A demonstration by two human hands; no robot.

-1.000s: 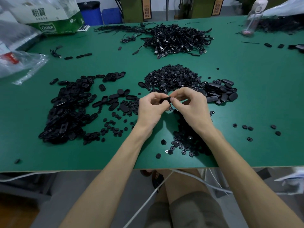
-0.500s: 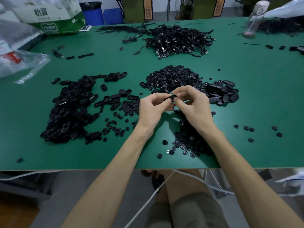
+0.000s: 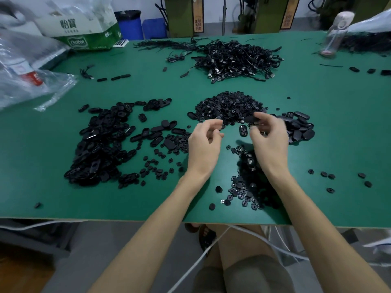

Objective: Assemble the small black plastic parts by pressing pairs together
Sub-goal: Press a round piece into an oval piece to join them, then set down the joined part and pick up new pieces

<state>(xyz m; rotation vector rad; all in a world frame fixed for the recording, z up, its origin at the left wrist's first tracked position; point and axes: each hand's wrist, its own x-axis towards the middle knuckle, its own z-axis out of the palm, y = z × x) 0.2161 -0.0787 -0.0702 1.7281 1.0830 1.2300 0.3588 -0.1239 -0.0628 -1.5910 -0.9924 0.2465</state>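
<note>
Hands: left hand (image 3: 204, 144) has fingers loosely curled with nothing seen in it. Right hand (image 3: 269, 137) pinches a black oval part (image 3: 250, 119) at its fingertips, blurred. The hands are apart, above the green counter (image 3: 211, 85).
Task part: the held oval part is at 12 o'clock from the hands, over the near edge of the centre pile. One loose oval (image 3: 243, 130) is in the gap between the hands; can't tell if it lies flat.
Box: one green-and-white cardboard box (image 3: 84, 28) at 11 o'clock, contents not visible.
Bags: two. The clear plastic bag (image 3: 48, 81) at 10 o'clock holds something with a red-and-white label. The second bag (image 3: 372, 20) at 1 o'clock has dark contents, can't tell what.
Bottle: one clear bottle (image 3: 336, 32) at 1 o'clock, blurred.
Bins: two blue bins (image 3: 130, 24) behind the counter, 12 o'clock.
Heaps: five.
- Left oval pile (image 3: 101, 144), 9 o'clock
- Centre pile of small round pieces (image 3: 230, 105), 12 o'clock
- Right oval pile (image 3: 300, 127), 2 o'clock
- Near round-piece pile (image 3: 249, 185), 6 o'clock, partly under the right forearm
- Cable heap (image 3: 237, 58), far 12 o'clock
Loose round pieces: six (image 3: 323, 174) at 4 o'clock, well apart from the heaps.
Loose ovals in a row: three (image 3: 116, 78) at 11 o'clock.
</note>
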